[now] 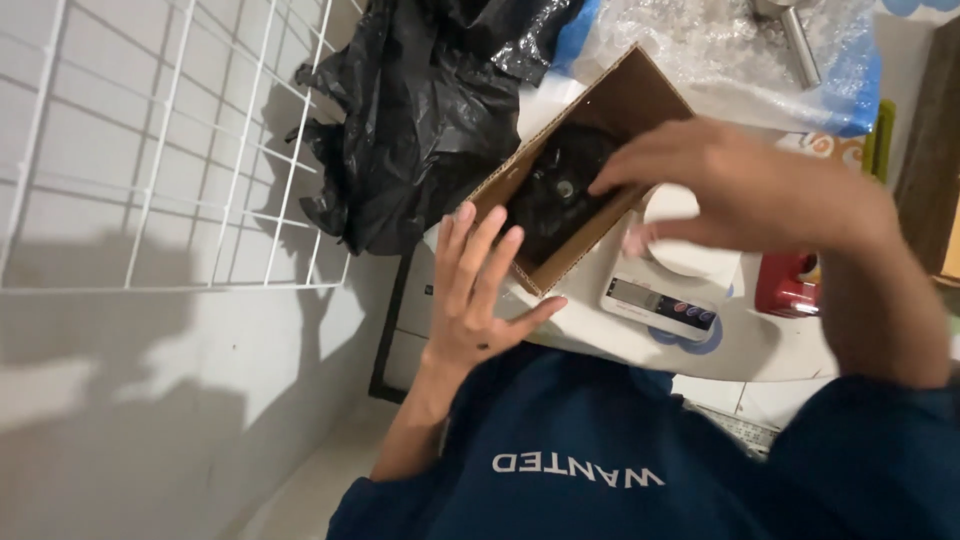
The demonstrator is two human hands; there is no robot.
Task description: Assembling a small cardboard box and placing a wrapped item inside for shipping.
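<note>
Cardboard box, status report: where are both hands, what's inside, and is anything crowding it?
Left hand open against cardboard box side. Right hand reaching into the opening, over dark object. White scale beneath, black plastic bag alongside.

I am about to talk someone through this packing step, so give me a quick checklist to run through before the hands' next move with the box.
1. Left hand steadies the box: ok, its fingers lie against the near end.
2. Right hand at the opening: ok, fingers reach over the black item inside.
3. Firm grip on the black item: cannot tell, the hand is blurred.
4. Box open: ok, the inside shows.
5. Scale free: not ok, the right hand covers part of its round plate, and the box overlaps it.
6. Black bag clear of the box: cannot tell, their edges meet in this view.
</note>
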